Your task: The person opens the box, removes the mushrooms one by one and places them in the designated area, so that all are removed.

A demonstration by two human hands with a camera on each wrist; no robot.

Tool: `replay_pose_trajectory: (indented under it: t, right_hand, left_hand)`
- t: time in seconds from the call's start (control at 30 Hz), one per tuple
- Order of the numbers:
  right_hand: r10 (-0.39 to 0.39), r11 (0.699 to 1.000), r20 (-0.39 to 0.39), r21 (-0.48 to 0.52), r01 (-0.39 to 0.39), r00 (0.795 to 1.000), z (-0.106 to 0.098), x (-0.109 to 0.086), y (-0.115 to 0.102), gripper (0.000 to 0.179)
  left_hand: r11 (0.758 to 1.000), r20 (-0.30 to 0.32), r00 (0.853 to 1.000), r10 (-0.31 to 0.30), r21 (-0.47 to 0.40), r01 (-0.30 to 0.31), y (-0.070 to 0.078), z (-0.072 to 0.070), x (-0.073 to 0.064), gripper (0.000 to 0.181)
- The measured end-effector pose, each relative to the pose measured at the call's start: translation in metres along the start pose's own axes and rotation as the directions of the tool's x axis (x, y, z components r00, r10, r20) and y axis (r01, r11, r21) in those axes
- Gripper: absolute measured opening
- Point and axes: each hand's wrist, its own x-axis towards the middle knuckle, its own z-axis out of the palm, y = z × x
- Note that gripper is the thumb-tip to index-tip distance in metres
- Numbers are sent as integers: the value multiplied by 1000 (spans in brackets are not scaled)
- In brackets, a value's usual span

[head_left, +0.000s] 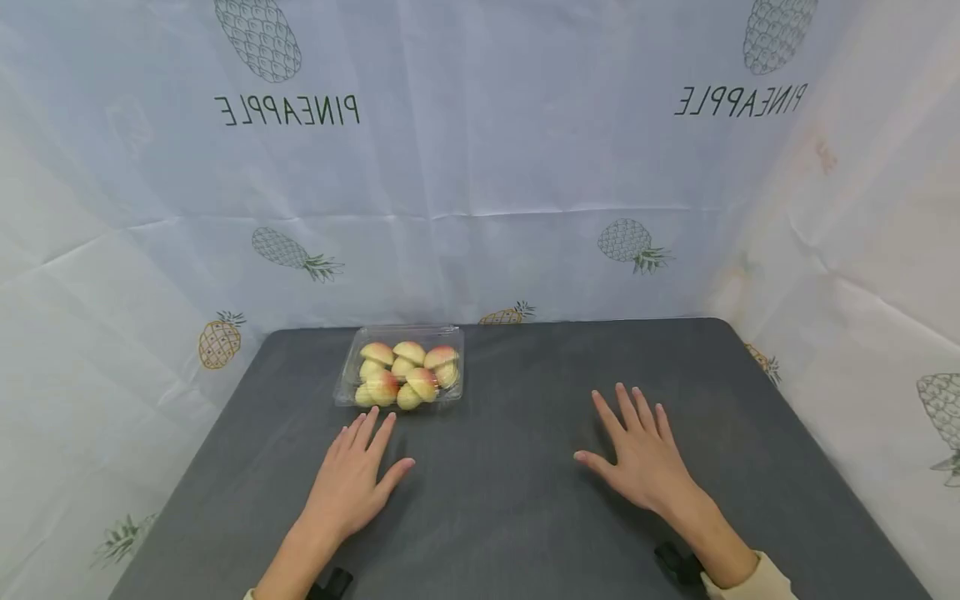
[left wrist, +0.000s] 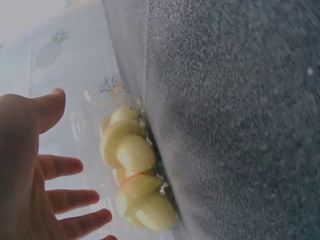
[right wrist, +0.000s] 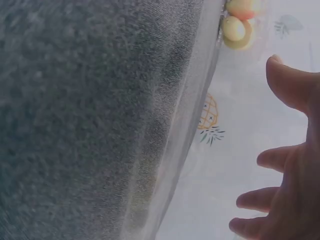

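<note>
A clear plastic box [head_left: 408, 335] sits at the far left of the dark table, with several mushroom-shaped pieces [head_left: 382, 387] inside, pale yellow with reddish caps. My left hand [head_left: 351, 479] is just in front of the box, fingers straight and thumb spread. Whether its fingertips touch the box, I cannot tell. In the left wrist view the yellow pieces [left wrist: 137, 155] show beyond my fingers [left wrist: 75, 200]. Over the right half of the table my right hand [head_left: 641, 462] has its fingers spread and holds nothing. Some of the pieces [right wrist: 234, 28] appear at the top of the right wrist view.
The dark grey table [head_left: 517, 467] has a rounded far edge. A pale cloth [head_left: 465, 167] with pineapple prints hangs behind it and along both sides. Black straps with small devices [head_left: 678, 562] are at both wrists.
</note>
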Motion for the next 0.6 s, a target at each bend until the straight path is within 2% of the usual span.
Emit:
replay_pose_trajectory:
  t: [0.1, 0.17, 0.33, 0.6]
  right_hand:
    - [-13, 1000, -8, -4, 13, 1000, 2, 0, -1, 96]
    - [-27, 1000, -26, -9, 26, 999, 2, 1, -2, 94]
    - [-37, 999, -51, -5, 36, 998, 1, 4, -6, 92]
    - [-23, 998, -66, 50, 26, 998, -1, 7, -16, 90]
  left_hand:
    - [1000, -58, 998, 24, -12, -25, -1, 0, -1, 72]
    - [999, -119, 992, 50, -12, -52, -3, 0, -1, 68]
    - [995, -255, 962, 94, -5, -98, -6, -1, 0, 60]
    - [994, -371, 924, 88, -24, -105, -13, -4, 4, 51]
